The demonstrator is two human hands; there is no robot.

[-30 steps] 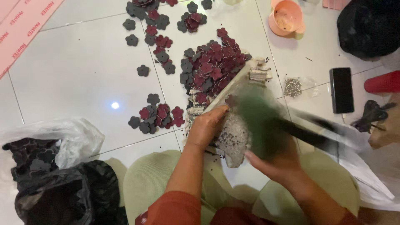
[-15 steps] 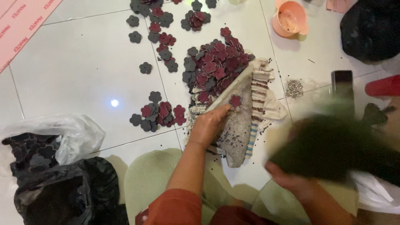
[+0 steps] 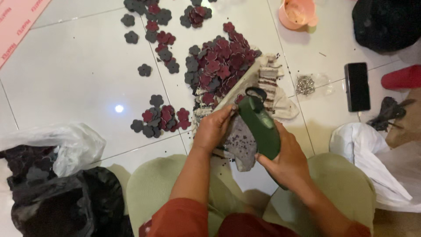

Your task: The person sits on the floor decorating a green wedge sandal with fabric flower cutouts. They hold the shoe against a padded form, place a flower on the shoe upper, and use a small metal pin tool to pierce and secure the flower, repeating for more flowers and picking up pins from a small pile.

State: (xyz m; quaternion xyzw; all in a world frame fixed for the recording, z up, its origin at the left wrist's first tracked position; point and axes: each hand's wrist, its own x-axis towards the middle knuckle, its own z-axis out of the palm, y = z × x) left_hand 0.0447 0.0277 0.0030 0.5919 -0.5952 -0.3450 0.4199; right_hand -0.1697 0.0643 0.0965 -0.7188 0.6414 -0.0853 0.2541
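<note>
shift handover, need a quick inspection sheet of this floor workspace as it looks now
surface: white tiled floor, glare spot.
job's things: green tool over grey speckled block on striped cloth; red and grey flower-shaped cutouts heaped and scattered.
clutter: pink bowl, dark phone, small metal bits, black and white bags.
grippers: left hand on the block; right hand grips the tool.
cables: nothing seen.
surroundings: pink board.

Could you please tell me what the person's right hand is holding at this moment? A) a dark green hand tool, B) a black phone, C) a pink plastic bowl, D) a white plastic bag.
A: the right hand is wrapped around a dark green hand tool held over the cloth-covered board, while the pink bowl, black phone and white bag lie untouched on the floor.
</note>
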